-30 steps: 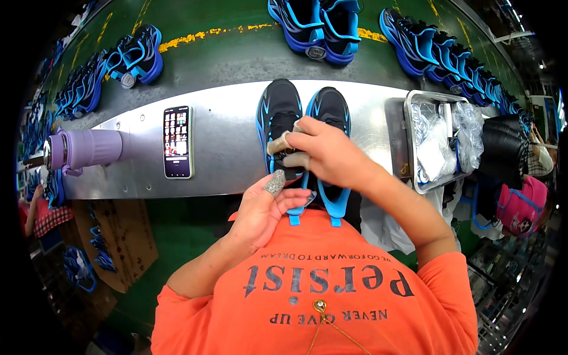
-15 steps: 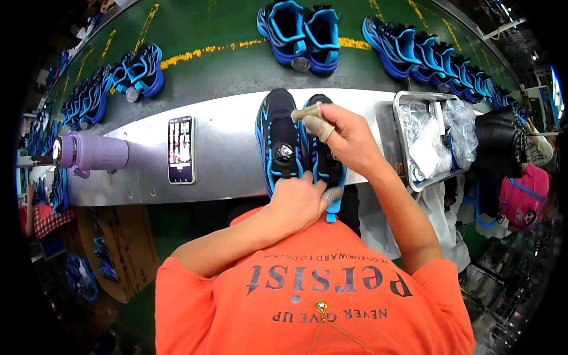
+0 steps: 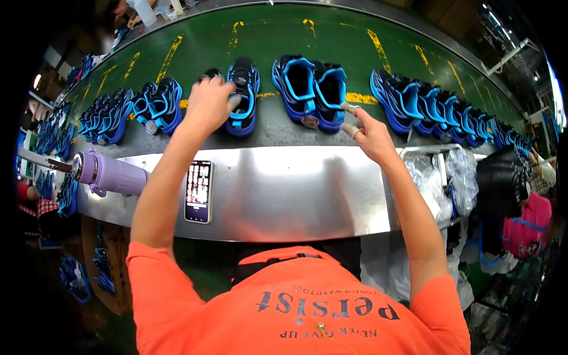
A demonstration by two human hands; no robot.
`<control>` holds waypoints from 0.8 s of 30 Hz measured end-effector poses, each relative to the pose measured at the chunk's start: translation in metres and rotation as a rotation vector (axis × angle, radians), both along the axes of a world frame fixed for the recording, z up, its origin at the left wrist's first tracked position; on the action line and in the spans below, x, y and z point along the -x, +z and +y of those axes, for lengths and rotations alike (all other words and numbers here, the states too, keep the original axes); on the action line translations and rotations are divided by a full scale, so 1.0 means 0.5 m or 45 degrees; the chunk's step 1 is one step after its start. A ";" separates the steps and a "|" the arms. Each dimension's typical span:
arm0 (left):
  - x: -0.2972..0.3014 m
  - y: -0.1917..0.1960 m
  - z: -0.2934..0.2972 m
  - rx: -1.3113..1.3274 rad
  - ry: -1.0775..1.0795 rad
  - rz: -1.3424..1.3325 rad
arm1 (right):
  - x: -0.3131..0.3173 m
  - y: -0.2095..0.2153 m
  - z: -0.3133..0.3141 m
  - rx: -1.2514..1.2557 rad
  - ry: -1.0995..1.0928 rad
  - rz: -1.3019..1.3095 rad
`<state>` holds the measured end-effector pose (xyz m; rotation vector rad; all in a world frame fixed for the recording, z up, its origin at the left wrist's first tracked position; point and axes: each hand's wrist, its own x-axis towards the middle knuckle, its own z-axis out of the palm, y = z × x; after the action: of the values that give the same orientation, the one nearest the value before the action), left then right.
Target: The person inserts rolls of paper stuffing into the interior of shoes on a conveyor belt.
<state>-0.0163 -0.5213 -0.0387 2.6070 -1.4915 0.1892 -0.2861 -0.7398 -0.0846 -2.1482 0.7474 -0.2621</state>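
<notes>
My left hand is over a black and blue sneaker, covering most of it. Motion smears its fingers, so their grip does not show. Against that hand's right side stands the matching sneaker, toe pointing away. Farther right sits another pair, a left sneaker and a right sneaker, heels toward me. Beside the right one's heel is my right hand, its thumb and forefinger apart in beige finger covers. Whether those fingertips touch the shoe is unclear.
A metal ledge runs between me and the green belt. On it are a phone, a purple flask and a tray with plastic-wrapped parts. Rows of sneakers flank both sides.
The sneaker pair in front of me has left the metal ledge; a pair now stands on the belt by my left hand. Both hands have reached forward and moved apart.
</notes>
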 end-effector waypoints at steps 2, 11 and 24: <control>0.012 -0.002 -0.073 0.119 -0.033 0.005 | -0.029 -0.036 -0.029 0.109 0.064 0.074; 0.108 -0.182 -0.181 0.029 -0.361 0.573 | -0.011 0.007 -0.009 -0.092 0.129 0.160; 0.365 -0.016 0.098 -0.033 -0.620 0.942 | 0.311 0.093 0.257 -0.338 0.337 0.178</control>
<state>-0.1987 -0.4721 -0.0467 1.8816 -1.7167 -0.7507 -0.4414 -0.6114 -0.0383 -1.9959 0.5336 0.1220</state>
